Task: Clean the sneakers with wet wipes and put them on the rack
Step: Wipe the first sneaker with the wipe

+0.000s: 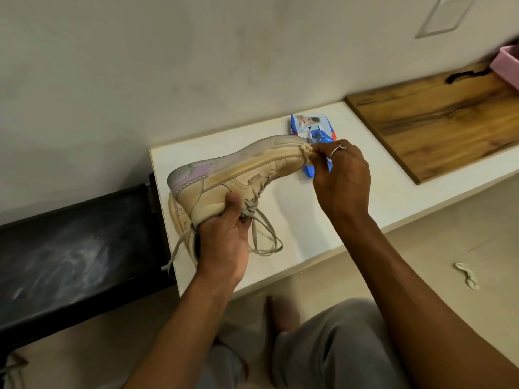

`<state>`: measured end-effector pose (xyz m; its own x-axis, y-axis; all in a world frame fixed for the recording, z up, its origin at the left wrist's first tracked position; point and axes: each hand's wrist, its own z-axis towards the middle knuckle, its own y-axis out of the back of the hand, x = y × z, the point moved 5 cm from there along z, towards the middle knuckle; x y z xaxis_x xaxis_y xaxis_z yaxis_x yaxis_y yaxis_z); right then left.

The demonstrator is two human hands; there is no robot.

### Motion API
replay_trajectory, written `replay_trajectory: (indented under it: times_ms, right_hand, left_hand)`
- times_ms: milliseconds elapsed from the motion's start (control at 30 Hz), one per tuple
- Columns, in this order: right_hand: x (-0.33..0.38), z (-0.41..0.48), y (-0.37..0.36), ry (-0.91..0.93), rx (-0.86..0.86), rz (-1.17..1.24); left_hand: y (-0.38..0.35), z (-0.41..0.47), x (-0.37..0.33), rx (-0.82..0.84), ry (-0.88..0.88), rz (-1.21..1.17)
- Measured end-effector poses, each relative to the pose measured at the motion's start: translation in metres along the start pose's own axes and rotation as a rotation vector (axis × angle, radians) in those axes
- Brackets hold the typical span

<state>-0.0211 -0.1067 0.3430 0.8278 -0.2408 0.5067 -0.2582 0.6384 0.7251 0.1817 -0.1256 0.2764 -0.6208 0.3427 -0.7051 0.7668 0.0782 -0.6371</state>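
Note:
A beige sneaker [238, 172] with a lilac heel patch is held on its side above the white shelf [283, 220], sole facing away. My left hand [224, 237] grips it at the collar, thumb on the side. My right hand [339, 178], wearing a ring, pinches a crumpled wet wipe [307, 153] against the sneaker's toe. A second beige sneaker [178, 214] lies on the shelf, mostly hidden behind the first. The blue wet wipes pack [311, 130] lies on the shelf beyond the toe, partly covered by my right hand.
A black rack [73, 248] stands left of the shelf. A wooden board [438, 119] lies to the right, with a pink container [508, 63] at its far end. A used wipe [467, 276] lies on the floor. My knee and bare foot are below.

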Motion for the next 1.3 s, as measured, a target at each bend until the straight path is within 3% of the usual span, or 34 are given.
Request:
replay_trajectory:
  times_ms: [100, 267, 467, 633, 867, 1067, 1200, 1300]
  right_hand:
    - [0.018, -0.003, 0.000, 0.061, -0.029, 0.053]
    - [0.066, -0.018, -0.009, 0.315, -0.031, 0.136]
    - [0.029, -0.003, 0.004, 0.173, -0.112, 0.050]
    - [0.065, -0.023, -0.011, 0.378, 0.032, 0.102]
    - [0.034, -0.006, 0.000, 0.189, -0.089, 0.039]
    - [0.072, -0.026, -0.014, 0.409, 0.058, 0.116]
    - [0.045, -0.010, -0.003, 0.271, -0.062, 0.078]
    - [0.052, -0.019, -0.007, 0.325, 0.006, 0.122]
  left_hand:
    - [-0.003, 0.001, 0.003, 0.024, 0.048, -0.025]
    - [-0.009, -0.008, 0.006, 0.014, 0.079, -0.058]
    - [-0.006, -0.006, -0.001, 0.004, 0.030, -0.064]
    - [-0.005, -0.009, 0.000, -0.024, 0.032, -0.027]
    - [-0.007, -0.005, 0.002, 0.011, 0.027, -0.070]
    - [-0.008, -0.008, 0.000, -0.003, 0.059, -0.067]
    - [-0.008, -0.005, -0.002, 0.034, 0.037, -0.066]
    - [-0.010, -0.006, -0.002, 0.042, 0.047, -0.073]
